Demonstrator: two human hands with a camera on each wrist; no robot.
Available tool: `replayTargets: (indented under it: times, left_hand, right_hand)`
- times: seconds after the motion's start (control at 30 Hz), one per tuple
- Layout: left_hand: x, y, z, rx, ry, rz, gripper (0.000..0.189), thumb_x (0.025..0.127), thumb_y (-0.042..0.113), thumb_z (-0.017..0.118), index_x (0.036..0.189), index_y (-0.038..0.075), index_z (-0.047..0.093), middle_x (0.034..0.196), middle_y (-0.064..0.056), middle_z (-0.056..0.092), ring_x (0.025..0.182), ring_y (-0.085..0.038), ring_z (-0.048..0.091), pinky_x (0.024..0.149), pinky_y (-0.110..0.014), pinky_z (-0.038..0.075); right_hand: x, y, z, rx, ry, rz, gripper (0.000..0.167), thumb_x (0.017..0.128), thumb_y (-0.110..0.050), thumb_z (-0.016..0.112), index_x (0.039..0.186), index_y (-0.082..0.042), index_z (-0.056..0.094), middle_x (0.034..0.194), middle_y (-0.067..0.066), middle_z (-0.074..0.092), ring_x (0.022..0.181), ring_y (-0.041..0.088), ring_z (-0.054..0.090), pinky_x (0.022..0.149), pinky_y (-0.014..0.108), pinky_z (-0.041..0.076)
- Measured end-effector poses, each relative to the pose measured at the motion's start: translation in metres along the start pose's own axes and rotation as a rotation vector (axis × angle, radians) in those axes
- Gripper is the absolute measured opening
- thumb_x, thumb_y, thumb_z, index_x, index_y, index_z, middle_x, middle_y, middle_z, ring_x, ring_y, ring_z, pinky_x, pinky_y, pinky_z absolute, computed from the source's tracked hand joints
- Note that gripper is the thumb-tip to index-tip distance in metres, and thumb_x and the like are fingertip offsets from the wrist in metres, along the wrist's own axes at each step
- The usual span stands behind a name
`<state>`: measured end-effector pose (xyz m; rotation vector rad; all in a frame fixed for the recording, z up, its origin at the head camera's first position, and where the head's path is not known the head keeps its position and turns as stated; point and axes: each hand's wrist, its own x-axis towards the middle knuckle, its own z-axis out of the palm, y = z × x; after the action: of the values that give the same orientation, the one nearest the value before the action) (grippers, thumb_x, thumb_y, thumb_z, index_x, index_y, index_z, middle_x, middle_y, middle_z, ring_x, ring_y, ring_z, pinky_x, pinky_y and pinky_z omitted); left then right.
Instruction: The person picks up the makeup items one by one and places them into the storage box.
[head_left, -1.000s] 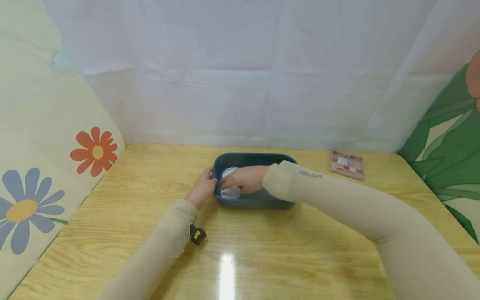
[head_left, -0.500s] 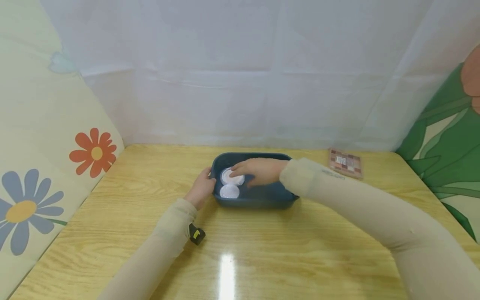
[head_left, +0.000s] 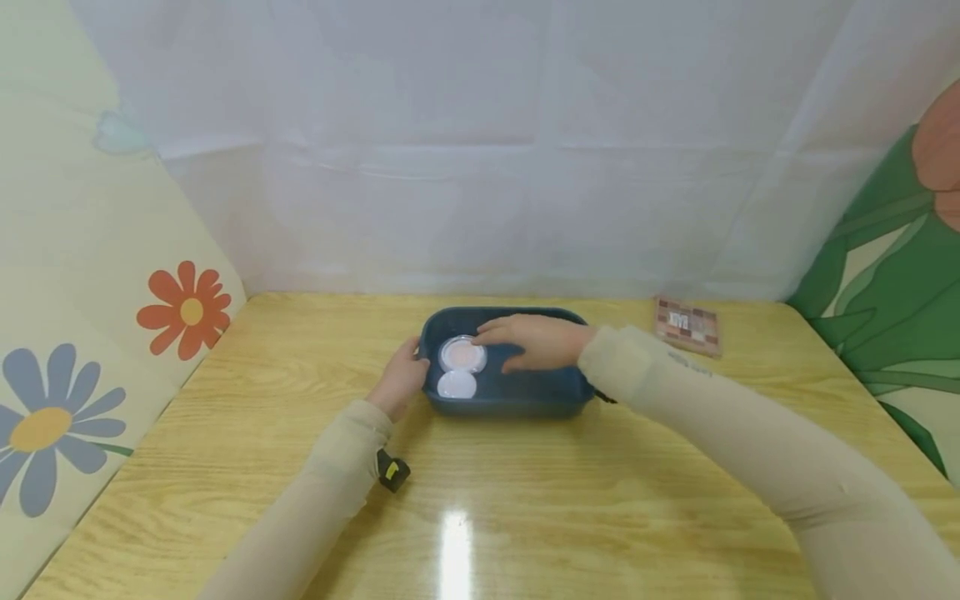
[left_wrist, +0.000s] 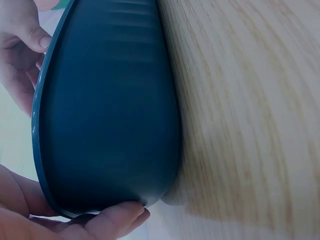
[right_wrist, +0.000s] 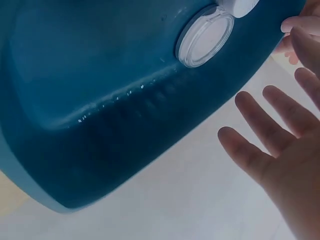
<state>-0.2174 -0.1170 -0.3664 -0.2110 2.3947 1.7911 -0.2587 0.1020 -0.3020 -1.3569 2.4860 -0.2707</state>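
A dark blue plastic bin (head_left: 525, 407) sits on the table. My left hand (head_left: 400, 381) grips its left end, with thumb and fingers on either side of the rim, as the left wrist view of that hand (left_wrist: 112, 220) also shows. Inside the bin's left part lies a round compact-like case (head_left: 462, 356) with a clear rim and pale pinkish middle. A white disc (head_left: 457, 384) lies against its near edge. My right hand (head_left: 542, 339) is over the bin, holding nothing; its fingers are spread in the right wrist view (right_wrist: 295, 155).
A flat pink-and-brown checked box (head_left: 687, 326) with white lettering lies at the back right of the wooden table (head_left: 540, 500). White cloth (head_left: 450, 167) hangs behind. Flower-printed cloths flank both sides.
My right hand has let go of the round case in the bin's left part and moved right and up, uncovering the case and white disc. The left hand keeps its place on the rim.
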Motion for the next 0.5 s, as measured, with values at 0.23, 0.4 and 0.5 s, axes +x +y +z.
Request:
replayTargets:
  times: [0.23, 0.4, 0.5]
  left_hand:
    - [0.000, -0.001, 0.000, 0.006, 0.004, 0.005, 0.050, 0.098, -0.003, 0.031, 0.146, -0.012, 0.025, 0.148, -0.034, 0.030, 0.137, -0.042, 0.031, 0.113, -0.049, 0.029]
    - [-0.001, -0.001, 0.000, 0.003, -0.001, 0.007, 0.050, 0.098, -0.003, 0.031, 0.146, -0.012, 0.024, 0.148, -0.034, 0.029, 0.136, -0.043, 0.032, 0.112, -0.049, 0.031]
    - [-0.002, 0.000, 0.000, 0.002, -0.005, 0.012, 0.049, 0.098, -0.003, 0.031, 0.146, -0.012, 0.025, 0.148, -0.034, 0.029, 0.136, -0.043, 0.032, 0.113, -0.049, 0.030]
  right_hand:
    - [-0.006, 0.001, 0.006, 0.009, 0.018, 0.007, 0.057, 0.092, -0.014, 0.067, 0.145, -0.005, 0.045, 0.150, 0.018, 0.038, 0.138, 0.034, 0.035, 0.111, 0.047, 0.034]
    - [-0.011, 0.003, 0.007, 0.009, 0.045, 0.016, 0.057, 0.092, -0.016, 0.068, 0.144, -0.004, 0.046, 0.149, 0.018, 0.040, 0.138, 0.034, 0.035, 0.112, 0.048, 0.033]
    - [-0.014, 0.004, 0.007, 0.004, 0.068, 0.009, 0.057, 0.092, -0.016, 0.068, 0.143, -0.005, 0.047, 0.149, 0.018, 0.040, 0.137, 0.035, 0.036, 0.112, 0.048, 0.033]
